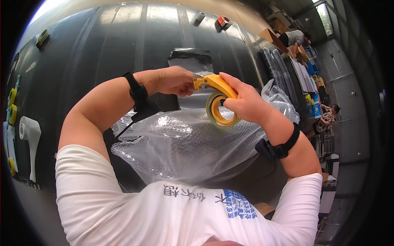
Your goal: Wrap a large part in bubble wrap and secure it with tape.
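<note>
In my right hand (249, 103) is a yellow tape dispenser (218, 84), with the fingers wrapped over its handle. A roll of clear tape (210, 110) sits on it, hanging below the handle. My left hand (175, 81) is closed at the dispenser's front end, fingertips curled beside the cutter; whatever they pinch is too small to make out. Beneath both hands, a large crumpled sheet of bubble wrap (176, 143) spreads over the table's near edge. Just beyond my hands lies a flat stack of black plastic bags (191, 58), partly covered by the left hand and the dispenser.
The dark table (102, 53) carries a white roll (29, 131) and yellow tape rolls (12, 112) at left. Another tape dispenser (42, 38) lies far left; a grey roll (200, 17) and a red-black item (223, 22) stand far back. Wrapped black rolls (277, 67) and two people are at right.
</note>
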`<state>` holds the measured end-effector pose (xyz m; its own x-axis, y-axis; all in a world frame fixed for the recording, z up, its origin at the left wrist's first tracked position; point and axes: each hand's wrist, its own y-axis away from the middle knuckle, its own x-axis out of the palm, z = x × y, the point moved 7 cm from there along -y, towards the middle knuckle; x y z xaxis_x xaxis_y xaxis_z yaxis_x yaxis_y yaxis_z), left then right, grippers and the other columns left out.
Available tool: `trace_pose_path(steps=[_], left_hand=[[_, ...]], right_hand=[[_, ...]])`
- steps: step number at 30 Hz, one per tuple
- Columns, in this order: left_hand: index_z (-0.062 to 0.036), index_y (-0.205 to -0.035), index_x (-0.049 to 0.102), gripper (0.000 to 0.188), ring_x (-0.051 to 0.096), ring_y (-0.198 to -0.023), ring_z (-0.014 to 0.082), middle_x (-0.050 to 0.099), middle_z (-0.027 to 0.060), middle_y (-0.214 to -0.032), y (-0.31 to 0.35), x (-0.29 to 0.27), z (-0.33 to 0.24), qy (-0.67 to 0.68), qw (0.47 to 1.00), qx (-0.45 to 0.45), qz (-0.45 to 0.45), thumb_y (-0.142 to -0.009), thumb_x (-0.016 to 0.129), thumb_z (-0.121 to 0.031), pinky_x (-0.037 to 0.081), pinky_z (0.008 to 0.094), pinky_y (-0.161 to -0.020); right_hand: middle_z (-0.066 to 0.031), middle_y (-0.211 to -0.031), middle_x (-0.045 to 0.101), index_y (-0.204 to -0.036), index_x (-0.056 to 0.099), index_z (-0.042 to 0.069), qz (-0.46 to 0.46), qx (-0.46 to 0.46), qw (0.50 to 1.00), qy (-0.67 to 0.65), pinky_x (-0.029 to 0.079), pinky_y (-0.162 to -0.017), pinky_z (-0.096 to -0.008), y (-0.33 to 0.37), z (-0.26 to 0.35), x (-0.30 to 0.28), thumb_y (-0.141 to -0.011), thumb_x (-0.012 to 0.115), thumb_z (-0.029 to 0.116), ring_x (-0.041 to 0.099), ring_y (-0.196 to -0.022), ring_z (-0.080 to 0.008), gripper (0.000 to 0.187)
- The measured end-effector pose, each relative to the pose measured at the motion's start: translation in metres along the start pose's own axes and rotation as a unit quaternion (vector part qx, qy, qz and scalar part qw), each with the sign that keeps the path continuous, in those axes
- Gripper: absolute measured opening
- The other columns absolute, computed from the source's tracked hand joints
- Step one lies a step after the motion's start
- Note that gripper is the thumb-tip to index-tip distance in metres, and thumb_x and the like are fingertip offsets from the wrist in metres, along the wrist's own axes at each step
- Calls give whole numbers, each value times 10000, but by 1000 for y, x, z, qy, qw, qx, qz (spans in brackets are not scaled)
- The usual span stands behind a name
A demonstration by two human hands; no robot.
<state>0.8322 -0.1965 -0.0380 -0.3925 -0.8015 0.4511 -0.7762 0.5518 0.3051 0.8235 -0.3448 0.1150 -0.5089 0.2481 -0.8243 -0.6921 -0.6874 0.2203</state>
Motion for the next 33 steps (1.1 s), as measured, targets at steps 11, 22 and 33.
trace_pose_path(steps=[11, 22, 33], left_hand=[[0, -1152, 611, 419, 645, -763, 212, 666, 113, -859, -4, -2, 59, -509, 827, -229, 71, -921, 547, -343, 546, 327, -690], [-41, -1130, 634, 323, 648, -947, 252, 671, 111, -1001, 96, 98, -54, -710, 659, 166, -182, -879, 642, -243, 505, 355, -813], [-84, -1376, 490, 844, 341, -1395, 262, 424, 79, -1469, 122, 245, 90, -838, 490, 90, -222, -685, 764, -483, 164, 609, -1125]], right_hand=[[-202, -1104, 657, -1320, 528, -28, 161, 171, 972, -17, 484, -911, -318, 59, 14, -12, -800, 593, 301, 638, -1015, -275, 618], [-107, -1006, 633, -1217, 621, 19, 128, 202, 963, -123, 463, -828, -314, 76, -19, 2, -792, 592, 308, 579, -928, -194, 514], [-42, -890, 555, -1214, 588, 60, 123, 104, 980, -116, 468, -717, -285, 101, -16, 22, -797, 571, 289, 529, -797, -137, 476]])
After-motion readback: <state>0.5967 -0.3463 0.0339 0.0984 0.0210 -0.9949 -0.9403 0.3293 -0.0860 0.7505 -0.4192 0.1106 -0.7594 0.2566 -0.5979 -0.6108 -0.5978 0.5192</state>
